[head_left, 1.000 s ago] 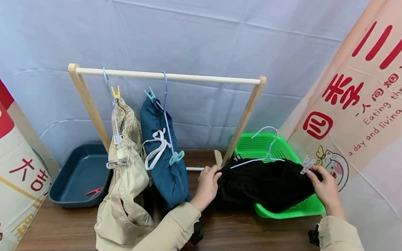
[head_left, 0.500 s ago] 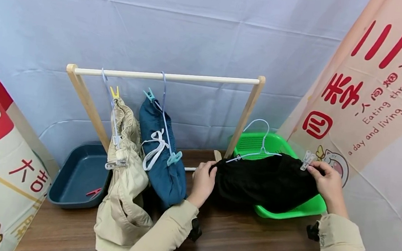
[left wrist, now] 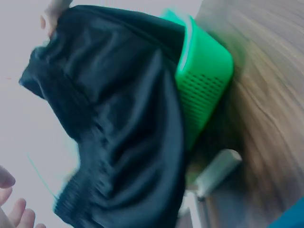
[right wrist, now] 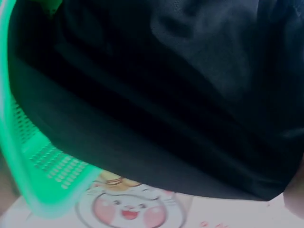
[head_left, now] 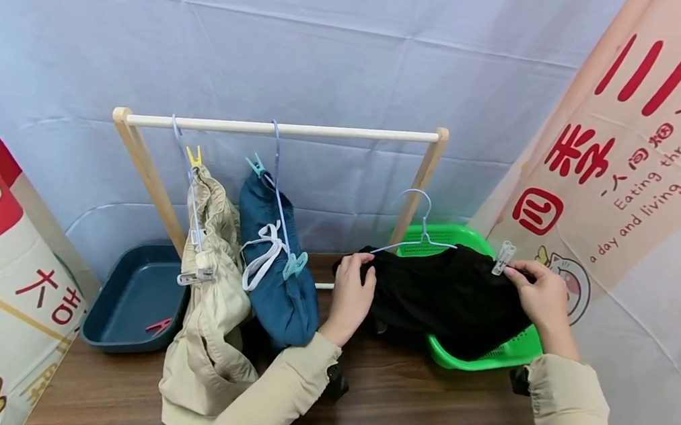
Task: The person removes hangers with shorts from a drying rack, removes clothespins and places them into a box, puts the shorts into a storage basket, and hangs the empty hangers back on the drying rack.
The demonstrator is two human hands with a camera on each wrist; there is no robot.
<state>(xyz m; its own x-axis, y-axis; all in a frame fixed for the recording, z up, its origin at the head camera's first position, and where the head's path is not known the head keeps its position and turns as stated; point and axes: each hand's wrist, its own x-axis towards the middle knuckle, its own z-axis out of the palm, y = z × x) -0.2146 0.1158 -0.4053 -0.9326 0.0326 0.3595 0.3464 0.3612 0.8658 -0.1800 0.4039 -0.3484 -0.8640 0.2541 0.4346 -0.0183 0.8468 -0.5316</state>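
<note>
Black pants (head_left: 449,293) with a gathered waistband hang from a light blue hanger (head_left: 426,239), partly over the green basket (head_left: 443,358). My right hand (head_left: 542,299) pinches the right end of the waistband, beside a clear clothespin (head_left: 503,258) clipped there. At the other end, my left hand (head_left: 352,298) is held close to the waistband. In the left wrist view its fingers (left wrist: 21,213) are parted and apart from the cloth. The right wrist view is mostly filled by the dark fabric (right wrist: 156,109), with only an edge of the right hand showing.
A wooden rack with a white rod (head_left: 347,133) stands behind. Beige pants (head_left: 215,323) and blue pants (head_left: 285,289) hang from it on hangers with clothespins. At left, a dark blue tub (head_left: 101,337) holds a red clothespin (head_left: 159,324). All stand on a wooden table (head_left: 420,415).
The black pants and their hanger have moved left and slightly up, the hook now overlapping the rack's right post. My left hand has loosened from the waistband; the right keeps its pinch.
</note>
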